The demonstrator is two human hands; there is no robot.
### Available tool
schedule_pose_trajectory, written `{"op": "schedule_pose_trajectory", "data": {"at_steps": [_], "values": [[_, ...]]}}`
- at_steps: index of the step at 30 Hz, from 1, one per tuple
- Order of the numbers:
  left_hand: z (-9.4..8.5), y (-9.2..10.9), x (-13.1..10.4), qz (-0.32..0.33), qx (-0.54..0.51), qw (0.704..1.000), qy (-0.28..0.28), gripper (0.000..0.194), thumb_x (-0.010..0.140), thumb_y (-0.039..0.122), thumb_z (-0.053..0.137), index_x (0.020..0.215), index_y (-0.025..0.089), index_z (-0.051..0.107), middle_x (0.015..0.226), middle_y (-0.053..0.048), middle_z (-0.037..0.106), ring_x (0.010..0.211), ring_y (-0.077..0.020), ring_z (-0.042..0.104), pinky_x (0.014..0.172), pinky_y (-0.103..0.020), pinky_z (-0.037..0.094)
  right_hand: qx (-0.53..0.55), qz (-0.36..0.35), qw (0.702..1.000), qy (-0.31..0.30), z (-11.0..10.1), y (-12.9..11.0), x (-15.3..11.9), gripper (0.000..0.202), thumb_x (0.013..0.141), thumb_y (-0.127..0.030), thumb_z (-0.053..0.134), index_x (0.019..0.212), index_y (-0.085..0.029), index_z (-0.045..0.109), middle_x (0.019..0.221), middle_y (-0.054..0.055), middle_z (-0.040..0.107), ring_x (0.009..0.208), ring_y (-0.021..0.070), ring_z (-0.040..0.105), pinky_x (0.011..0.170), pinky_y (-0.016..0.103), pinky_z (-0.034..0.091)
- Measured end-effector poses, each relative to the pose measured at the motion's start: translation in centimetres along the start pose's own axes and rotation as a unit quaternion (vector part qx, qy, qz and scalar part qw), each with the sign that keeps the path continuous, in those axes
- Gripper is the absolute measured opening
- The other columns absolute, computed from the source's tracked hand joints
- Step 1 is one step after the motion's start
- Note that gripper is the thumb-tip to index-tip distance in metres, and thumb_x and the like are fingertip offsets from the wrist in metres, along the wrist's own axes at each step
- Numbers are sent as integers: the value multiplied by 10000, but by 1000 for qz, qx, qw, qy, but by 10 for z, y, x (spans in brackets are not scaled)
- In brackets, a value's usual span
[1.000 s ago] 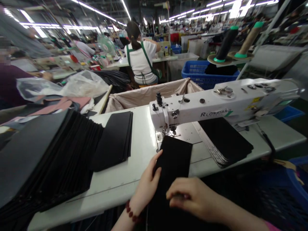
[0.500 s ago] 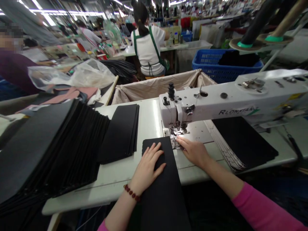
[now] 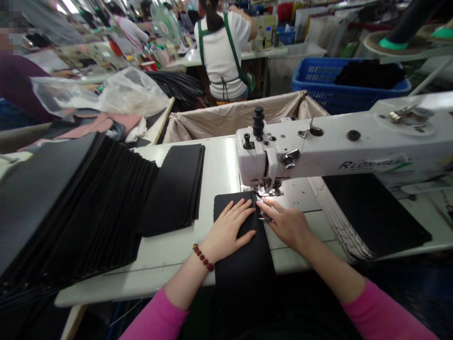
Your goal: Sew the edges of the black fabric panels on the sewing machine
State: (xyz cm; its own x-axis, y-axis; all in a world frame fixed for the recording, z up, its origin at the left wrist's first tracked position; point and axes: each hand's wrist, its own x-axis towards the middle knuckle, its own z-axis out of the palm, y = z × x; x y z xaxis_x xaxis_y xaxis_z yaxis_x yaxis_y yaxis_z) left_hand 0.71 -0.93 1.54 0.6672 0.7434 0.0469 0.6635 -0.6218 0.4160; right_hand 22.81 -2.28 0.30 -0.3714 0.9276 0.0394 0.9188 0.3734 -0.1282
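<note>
A long black panel [image 3: 244, 278] lies on the sewing table, its far end close to the presser foot [image 3: 269, 191] of a white sewing machine [image 3: 304, 146]. My left hand [image 3: 230, 229] rests flat on the panel, fingers spread, holding nothing. At the panel's right edge, just before the presser foot, are the fingertips of my right hand [image 3: 288, 224]. Pointed metal tips, apparently of thread snips [image 3: 264, 217], stick out from under that hand; the rest is hidden by the curled fingers.
Left of the panel lie a small stack of black panels [image 3: 173, 189] and a large fanned pile [image 3: 78, 203]. More black pieces [image 3: 375, 212] with pale edges lie under the machine arm. Behind are a fabric-lined bin [image 3: 212, 123], a blue basket [image 3: 314, 89] and a seated co-worker [image 3: 224, 56].
The panel's far end has come up to the presser foot. My left hand has slid right and slightly forward with it, nearer my right hand. The camera view has tilted down.
</note>
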Motion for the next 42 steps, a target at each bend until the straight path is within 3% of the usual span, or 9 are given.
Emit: {"op": "schedule_pose_trajectory", "data": {"at_steps": [4, 8, 15, 34, 42], "values": [[0, -2, 4, 5, 3, 1000, -4, 596, 904, 409, 563, 1445, 237, 381, 1569, -67, 290, 1460, -233, 218, 1211, -458, 140, 14, -6, 1000, 2, 0, 1, 0, 494, 952, -288, 457, 1443, -297, 399, 1459, 32, 471, 998, 208, 662, 707, 300, 538], [2, -2, 5, -5, 14, 1000, 0, 619, 881, 418, 593, 1439, 231, 401, 1593, -64, 217, 1470, -248, 176, 1210, -456, 140, 14, -7, 1000, 1, 1, 2, 1, 505, 940, -265, 466, 1441, -287, 406, 1458, 45, 472, 983, 208, 668, 707, 301, 541], [3, -1, 4, -15, -7, 1000, 15, 674, 870, 448, 607, 1471, 278, 352, 1576, -48, 272, 1452, -263, 239, 1197, -468, 189, 22, -11, 1000, 1, 1, 3, 0, 534, 911, -230, 487, 1438, -280, 413, 1468, 31, 460, 988, 222, 667, 727, 330, 549], [6, 1, 4, -24, -9, 999, 25, 670, 873, 441, 603, 1472, 275, 351, 1580, -46, 260, 1455, -265, 229, 1203, -480, 167, 25, -8, 1000, 3, 4, 3, 0, 558, 893, -199, 487, 1439, -288, 410, 1465, 26, 465, 966, 209, 672, 719, 322, 540], [4, -4, 5, -6, -9, 1000, 2, 694, 869, 443, 603, 1483, 260, 333, 1584, -53, 246, 1464, -253, 202, 1208, -466, 148, 41, -10, 999, 5, 4, 3, 0, 549, 898, -198, 480, 1436, -281, 413, 1466, 32, 462, 1021, 210, 656, 746, 318, 538]]}}
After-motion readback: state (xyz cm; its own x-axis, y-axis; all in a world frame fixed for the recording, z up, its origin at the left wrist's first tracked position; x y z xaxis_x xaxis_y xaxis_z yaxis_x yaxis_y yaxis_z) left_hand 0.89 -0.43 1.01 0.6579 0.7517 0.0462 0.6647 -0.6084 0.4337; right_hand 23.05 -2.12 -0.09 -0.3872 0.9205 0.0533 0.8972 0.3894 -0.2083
